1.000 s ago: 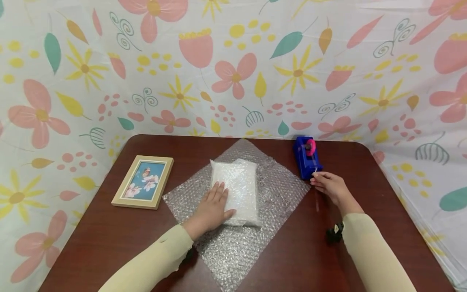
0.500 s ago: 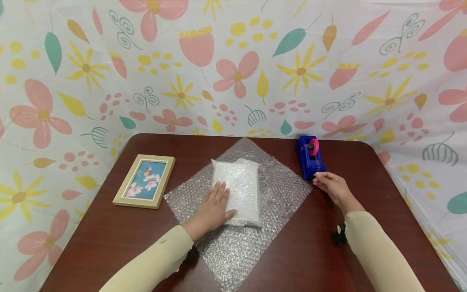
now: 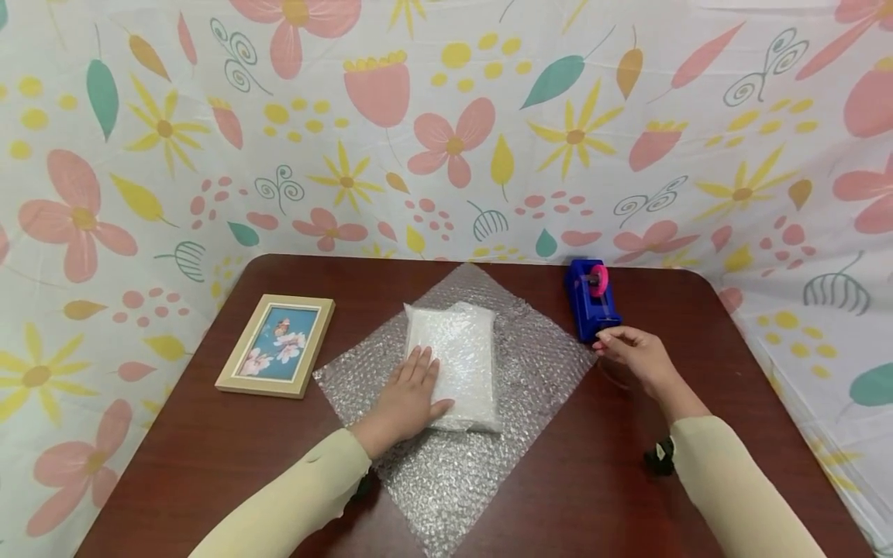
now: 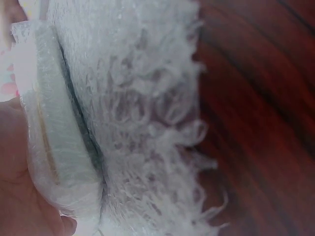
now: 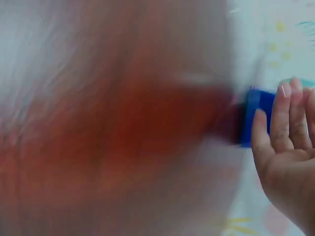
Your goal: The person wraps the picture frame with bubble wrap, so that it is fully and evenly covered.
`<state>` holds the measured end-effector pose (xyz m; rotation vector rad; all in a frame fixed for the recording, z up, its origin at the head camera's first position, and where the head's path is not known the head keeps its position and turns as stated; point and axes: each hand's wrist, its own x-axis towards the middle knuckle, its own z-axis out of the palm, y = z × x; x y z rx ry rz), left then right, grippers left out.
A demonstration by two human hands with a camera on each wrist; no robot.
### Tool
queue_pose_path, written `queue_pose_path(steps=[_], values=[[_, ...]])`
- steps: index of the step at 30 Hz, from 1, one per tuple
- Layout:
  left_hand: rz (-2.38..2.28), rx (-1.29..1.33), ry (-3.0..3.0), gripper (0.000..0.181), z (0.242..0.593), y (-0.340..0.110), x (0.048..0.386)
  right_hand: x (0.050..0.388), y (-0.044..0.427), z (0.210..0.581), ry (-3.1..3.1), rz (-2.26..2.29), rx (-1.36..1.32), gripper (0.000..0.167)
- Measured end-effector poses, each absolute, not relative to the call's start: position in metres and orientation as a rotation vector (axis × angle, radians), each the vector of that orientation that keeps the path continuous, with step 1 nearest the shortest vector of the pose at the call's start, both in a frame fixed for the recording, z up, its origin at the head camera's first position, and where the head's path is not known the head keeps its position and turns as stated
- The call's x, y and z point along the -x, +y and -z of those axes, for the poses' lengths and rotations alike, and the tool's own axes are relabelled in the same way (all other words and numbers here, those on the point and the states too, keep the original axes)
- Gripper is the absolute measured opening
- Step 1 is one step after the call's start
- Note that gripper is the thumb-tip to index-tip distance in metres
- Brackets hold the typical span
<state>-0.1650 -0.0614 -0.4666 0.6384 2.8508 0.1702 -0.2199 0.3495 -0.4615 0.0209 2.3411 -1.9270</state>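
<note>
Silvery bubble wrap (image 3: pixel 446 480) lay spread cornerwise on the bench (image 3: pixel 558 480) beneath your left grip (image 3: pixel 408 397), and the wrapped bundle (image 3: pixel 463 364) rested on it, partly under that grip. You had your left grip flat, fingers straight and pressing, closed round nothing. Through the film, the left wrist view showed a pale, straight-edged thing; what it was could not be told.

Your right grip (image 3: pixel 636 360) was narrow, thumb and forefinger drawn together at the near end of the blue tape dispenser (image 3: pixel 579 302), pinching what looked to be a strip of clear tape. The pink tape core (image 3: pixel 600 280) sat just beyond that grip. Well to the left of your left grip, the picture frame (image 3: pixel 276 345) lay flat and unwrapped.

By the look of it, your inner wrapping was done, while the strip had not yet reached the bundle. Taping it seemed left, and perhaps folding the open sheet over; whether the bundle already carried tape you could not make out.
</note>
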Motion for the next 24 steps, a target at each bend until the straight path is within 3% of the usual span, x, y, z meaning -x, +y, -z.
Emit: queue_pose_path(steps=[6, 11, 15, 18, 24], values=[[-0.189, -0.618, 2.859, 0.078, 0.466, -0.068, 0.165, 0.202, 0.319, 0.409, 2.674, 1.849, 0.269, 0.016], [-0.186, -0.618, 2.868, 0.078, 0.466, -0.072, 0.166, 0.198, 0.288, 0.382, 2.606, 1.78, 0.378, 0.023], [-0.176, -0.645, 2.872, 0.078, 0.465, -0.069, 0.168, 0.2, 0.263, 0.374, 2.547, 1.652, 0.368, 0.017], [-0.18, -0.644, 2.87, 0.078, 0.465, -0.065, 0.168, 0.207, 0.241, 0.374, 2.531, 1.492, 0.375, 0.029], [-0.189, -0.624, 2.885, 0.078, 0.465, -0.061, 0.164, 0.232, 0.184, 0.387, 2.472, 1.219, 0.426, 0.026]])
